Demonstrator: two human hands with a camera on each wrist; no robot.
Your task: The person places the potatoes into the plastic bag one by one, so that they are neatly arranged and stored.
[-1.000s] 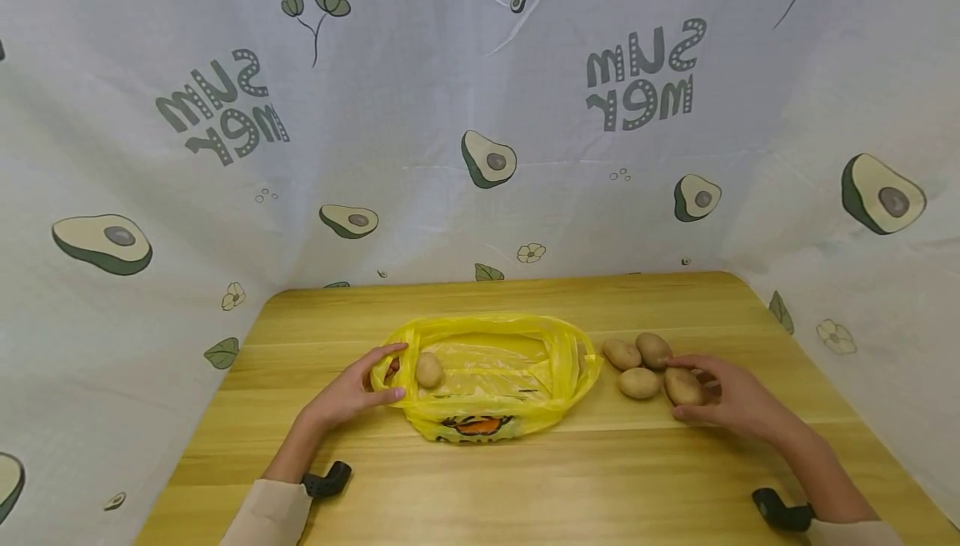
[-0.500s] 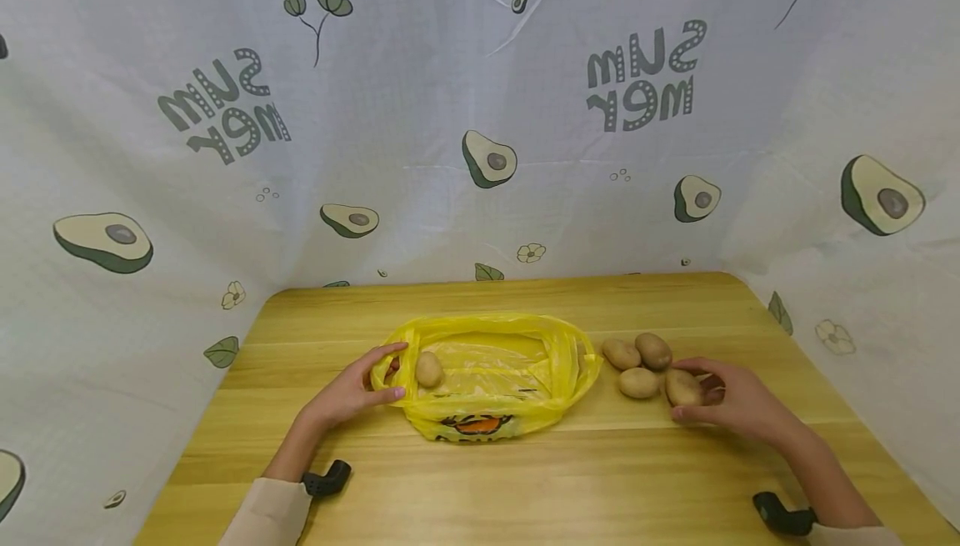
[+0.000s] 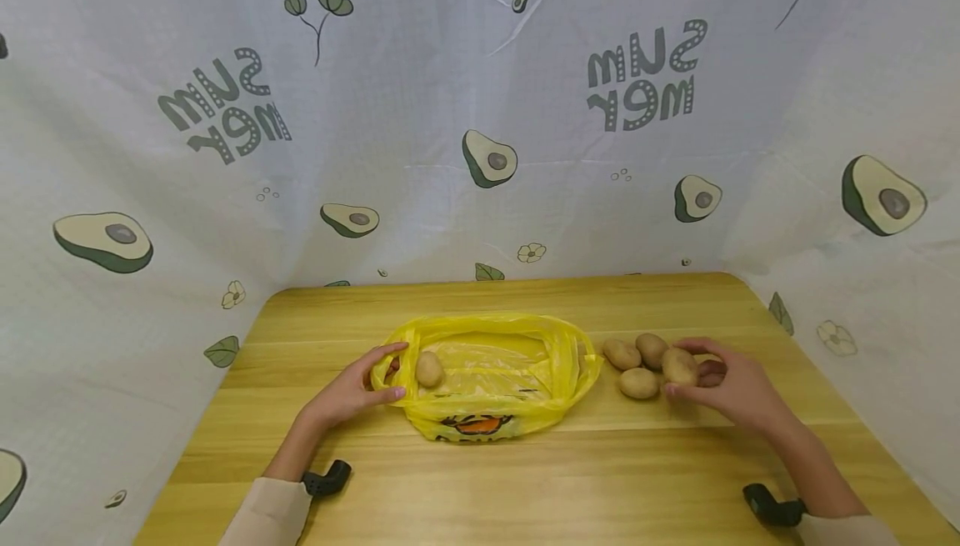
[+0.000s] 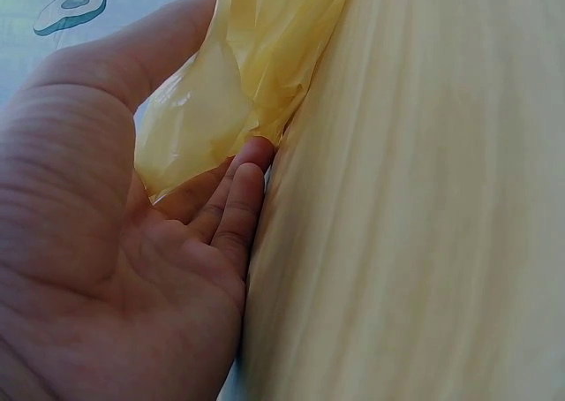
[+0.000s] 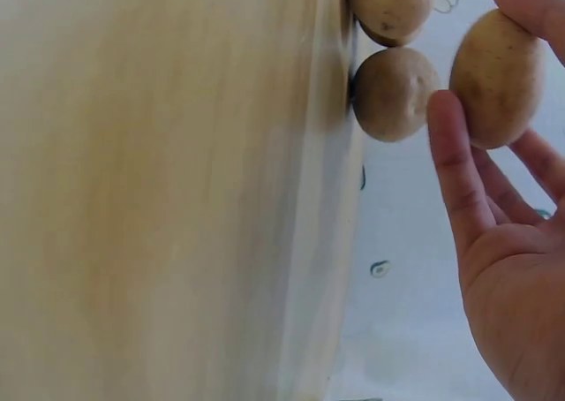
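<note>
In the head view a yellow plastic bag (image 3: 480, 423) lies mouth-up on the table, with one potato (image 3: 430, 369) inside its left end. My left hand (image 3: 352, 386) grips the bag's left side and handle; the left wrist view has the yellow film (image 4: 256, 56) between thumb and fingers. Between thumb and fingertips, my right hand (image 3: 738, 383) pinches a potato (image 3: 679, 367). That potato (image 5: 499, 79) is raised off the table in the right wrist view. Three more potatoes, a left one (image 3: 622, 354), a back one (image 3: 651, 350) and a front one (image 3: 639, 383), sit together right of the bag.
The wooden table (image 3: 525, 488) has its far edge against a white curtain (image 3: 420, 112) printed with avocados. More curtain hangs at both sides. A black wrist device (image 3: 327, 479) is on the left wrist, another device (image 3: 772, 506) on the right.
My right hand has raised the potato from the table and moved slightly up in the head view. The left hand and the bag have stayed in place.
</note>
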